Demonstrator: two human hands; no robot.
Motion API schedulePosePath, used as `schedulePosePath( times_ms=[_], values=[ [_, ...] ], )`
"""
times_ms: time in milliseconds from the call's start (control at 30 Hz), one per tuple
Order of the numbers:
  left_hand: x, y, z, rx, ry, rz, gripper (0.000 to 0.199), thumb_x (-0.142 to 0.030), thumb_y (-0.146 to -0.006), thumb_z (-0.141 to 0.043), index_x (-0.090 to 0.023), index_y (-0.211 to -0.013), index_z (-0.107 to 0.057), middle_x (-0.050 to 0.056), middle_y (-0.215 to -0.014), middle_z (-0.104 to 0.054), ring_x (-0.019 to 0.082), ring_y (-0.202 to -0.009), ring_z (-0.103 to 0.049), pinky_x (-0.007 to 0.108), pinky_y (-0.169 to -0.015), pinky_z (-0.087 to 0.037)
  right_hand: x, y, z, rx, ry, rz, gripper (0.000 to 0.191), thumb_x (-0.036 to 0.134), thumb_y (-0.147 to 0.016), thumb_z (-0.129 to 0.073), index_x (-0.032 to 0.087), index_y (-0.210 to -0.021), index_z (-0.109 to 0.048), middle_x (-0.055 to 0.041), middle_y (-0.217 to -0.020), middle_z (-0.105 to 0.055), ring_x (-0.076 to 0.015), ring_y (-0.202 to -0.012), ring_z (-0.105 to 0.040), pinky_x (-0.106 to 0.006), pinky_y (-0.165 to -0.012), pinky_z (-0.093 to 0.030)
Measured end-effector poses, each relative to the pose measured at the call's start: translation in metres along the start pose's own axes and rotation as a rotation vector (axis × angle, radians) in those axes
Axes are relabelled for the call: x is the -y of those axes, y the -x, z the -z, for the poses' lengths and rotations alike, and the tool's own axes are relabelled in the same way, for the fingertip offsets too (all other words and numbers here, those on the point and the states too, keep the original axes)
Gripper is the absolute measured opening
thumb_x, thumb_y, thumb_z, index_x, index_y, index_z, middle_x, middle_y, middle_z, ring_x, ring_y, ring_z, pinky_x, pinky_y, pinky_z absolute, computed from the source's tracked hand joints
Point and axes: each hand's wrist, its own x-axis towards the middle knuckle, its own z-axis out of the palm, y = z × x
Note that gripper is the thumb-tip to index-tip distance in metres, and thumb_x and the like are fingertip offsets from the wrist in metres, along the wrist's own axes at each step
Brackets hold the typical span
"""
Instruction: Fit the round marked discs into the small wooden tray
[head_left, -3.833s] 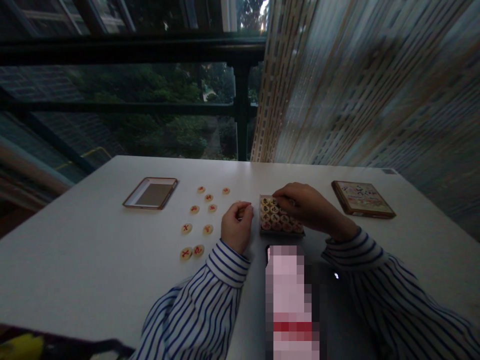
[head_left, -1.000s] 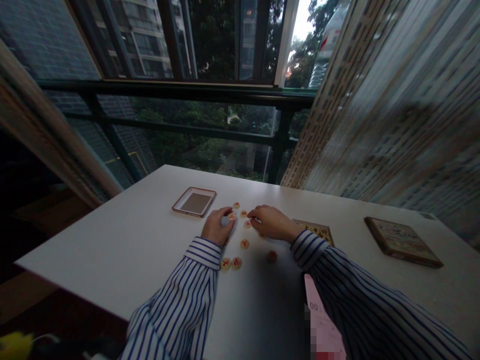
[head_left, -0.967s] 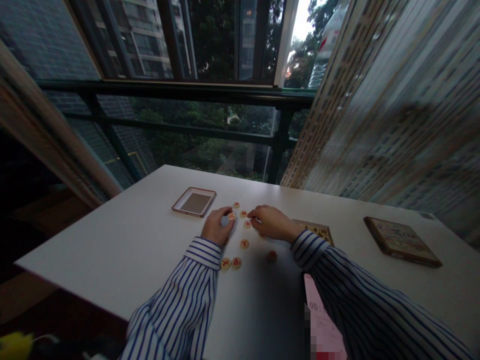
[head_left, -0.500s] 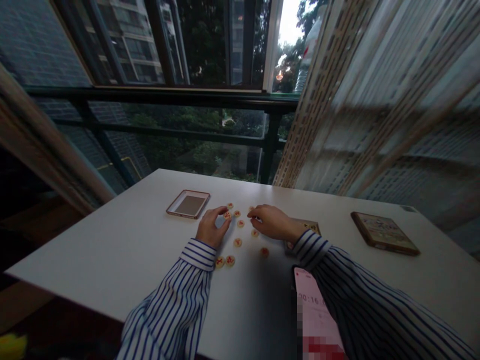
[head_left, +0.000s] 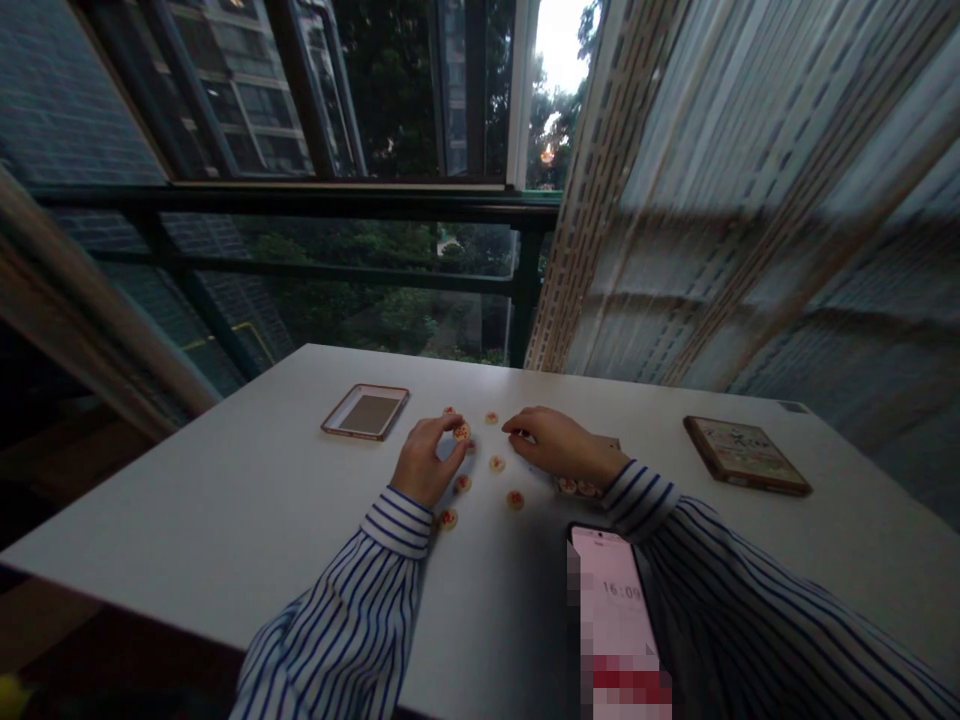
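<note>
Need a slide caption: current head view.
Left hand pinching a game piece, right hand partly hiding a box of pieces.

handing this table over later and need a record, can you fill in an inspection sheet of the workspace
Surface: white table, in use.
Job's things: red-marked xiangqi pieces lie loose; more show at a box mostly hidden by the right hand.
Clutter: shallow tray at left, printed flat case at right, phone at the near side.
Hands: left hand pinches one xiangqi piece; right hand's grip unclear.
Cables: nothing seen.
Surroundings: window, dark railing, curtain.
</note>
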Motion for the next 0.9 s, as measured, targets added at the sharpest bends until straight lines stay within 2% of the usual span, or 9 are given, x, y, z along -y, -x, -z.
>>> schedulePosePath(
  times_ms=[267,433,900],
  values=[
    [-0.022,-0.005,-0.010,0.028,0.031,-0.073,0.024,-0.021,-0.076,-0.056,-0.018,-0.099,-0.056,0.005,-0.094,-0.065,0.018,-0.094,-0.057,0.036,-0.089,-0.044,-0.013,0.013,0.003,-0.047,-0.063,-0.019,0.031,0.024,-0.081,-0.045,0.016,-0.104,-0.064,-0.0080,-0.098,-0.066,-0.0170,-0.086,-0.058,-0.026,-0.078,-0.041],
    [-0.036,-0.007,-0.020,0.062,0.062,-0.078,0.026,-0.022,-0.077,-0.055,-0.018,-0.103,-0.055,0.005,-0.094,-0.065,0.017,-0.088,-0.058,0.034,-0.083,-0.047,-0.022,0.024,0.003,-0.080,-0.115,-0.041,0.031,0.024,-0.081,-0.044,0.015,-0.104,-0.064,-0.0082,-0.100,-0.066,-0.0170,-0.090,-0.058,-0.026,-0.080,-0.041],
    [-0.066,-0.012,-0.051,0.138,0.108,-0.112,0.026,-0.019,-0.075,-0.056,-0.018,-0.101,-0.056,0.005,-0.095,-0.065,0.018,-0.090,-0.058,0.037,-0.086,-0.045,-0.038,0.049,0.005,-0.140,-0.206,-0.101,0.028,0.023,-0.080,-0.045,0.018,-0.099,-0.066,-0.0056,-0.095,-0.067,-0.0168,-0.087,-0.059,-0.026,-0.079,-0.042]
  ],
)
